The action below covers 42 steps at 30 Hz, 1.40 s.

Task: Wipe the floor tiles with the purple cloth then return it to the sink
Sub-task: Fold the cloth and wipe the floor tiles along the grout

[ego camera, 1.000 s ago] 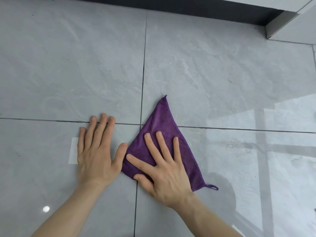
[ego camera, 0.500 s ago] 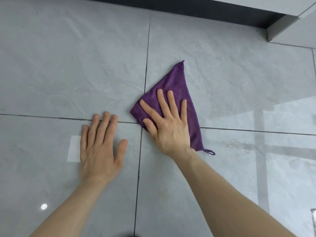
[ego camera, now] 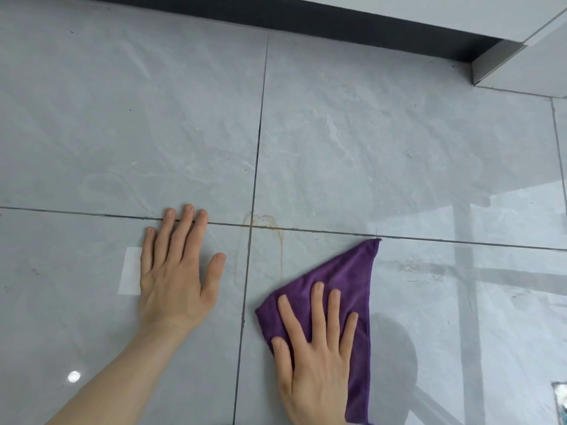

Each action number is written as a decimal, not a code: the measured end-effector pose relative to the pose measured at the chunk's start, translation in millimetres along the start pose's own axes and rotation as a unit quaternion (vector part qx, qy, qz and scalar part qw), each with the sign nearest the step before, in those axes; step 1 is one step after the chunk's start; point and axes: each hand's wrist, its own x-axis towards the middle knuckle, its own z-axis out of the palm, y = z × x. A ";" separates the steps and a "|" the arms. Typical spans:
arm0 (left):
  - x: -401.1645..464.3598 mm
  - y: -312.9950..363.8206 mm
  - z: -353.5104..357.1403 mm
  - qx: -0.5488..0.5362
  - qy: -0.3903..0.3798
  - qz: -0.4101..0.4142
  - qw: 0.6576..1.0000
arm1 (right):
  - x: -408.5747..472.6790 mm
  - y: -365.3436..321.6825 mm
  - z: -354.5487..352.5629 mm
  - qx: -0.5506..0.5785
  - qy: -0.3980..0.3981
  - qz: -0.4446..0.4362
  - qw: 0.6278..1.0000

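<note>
The purple cloth (ego camera: 346, 277) lies folded into a triangle on the grey floor tiles (ego camera: 352, 142), its tip pointing up to a grout line. My right hand (ego camera: 313, 348) lies flat on the cloth's lower part, fingers spread, pressing it to the tile. My left hand (ego camera: 175, 271) rests flat on the tile to the left, fingers apart, holding nothing. A faint brownish stain (ego camera: 267, 225) marks the tiles where the grout lines cross, between the two hands. No sink is in view.
A dark plinth (ego camera: 337, 23) runs under pale cabinets along the top edge. A cabinet corner (ego camera: 503, 62) juts out at the upper right. A white rectangular patch (ego camera: 130, 271) shows beside my left hand. Window reflections gleam on the right tiles.
My right hand pushed the cloth away across the grout line, then dragged it back toward me and to the right. The brownish stain is now uncovered. My left hand stayed planted.
</note>
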 end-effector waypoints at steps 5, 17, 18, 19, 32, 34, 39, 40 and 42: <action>0.0 -2.6 2.2 -0.004 0.009 0.007 1.000 | -7.1 9.7 -0.5 0.025 0.002 -0.133 0.991; 2.5 -4.1 0.6 -0.094 0.041 0.000 0.995 | 127.7 -40.1 -2.2 -0.007 -0.065 -0.367 0.928; 2.3 -4.1 0.9 -0.098 0.041 0.001 0.994 | 139.9 -37.8 -3.9 -0.017 -0.069 -0.392 0.917; 2.1 -4.0 0.7 -0.098 0.041 0.000 0.994 | 150.7 -36.1 -5.8 -0.019 -0.071 -0.409 0.910; 2.5 -2.8 -0.7 -0.048 0.030 -0.012 0.998 | 176.6 -22.1 -12.7 -0.018 0.012 -0.170 0.985; 2.4 -3.1 0.8 -0.037 0.029 -0.009 0.999 | 167.0 -16.1 -11.9 -0.024 0.018 -0.104 0.994; 2.6 -3.1 3.9 -0.020 0.030 -0.011 0.999 | 127.8 6.1 -13.2 -0.043 0.021 0.012 0.999; 2.9 -2.9 4.0 -0.016 0.029 -0.012 0.999 | 117.9 9.8 -12.7 -0.043 0.020 0.022 0.999; 2.9 -2.5 4.7 -0.003 0.022 -0.017 1.000 | 96.1 17.8 -10.5 -0.042 0.017 0.042 0.998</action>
